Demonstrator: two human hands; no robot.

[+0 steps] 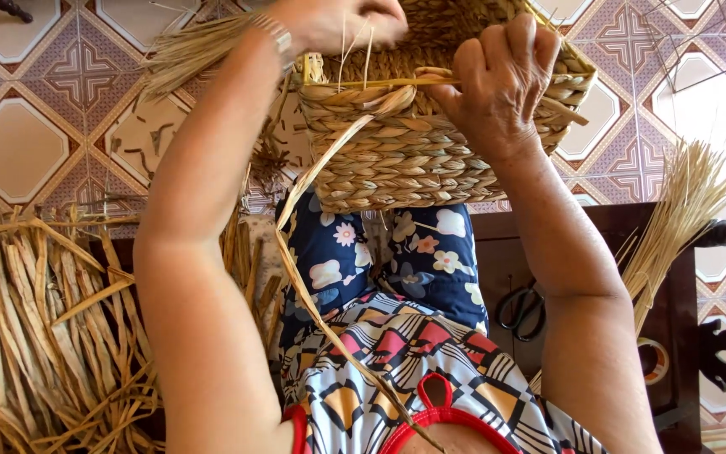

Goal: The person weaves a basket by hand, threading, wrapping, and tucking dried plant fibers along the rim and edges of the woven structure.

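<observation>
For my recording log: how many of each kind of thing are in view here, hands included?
Hands: 2, the left hand and the right hand
Woven basket: 1
Loose strand trailing from the basket: 1
Heap of dried fibre strips: 1
Bundle of thin straws: 1
Scissors: 1
Total: 7

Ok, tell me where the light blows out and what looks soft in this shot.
Head view: daylight from the right washes out the floor tiles near the upper right; the woven basket and right hand are evenly lit and fairly sharp; the left hand is cut by the top edge; the forearms bulge large from the wide lens.
</observation>
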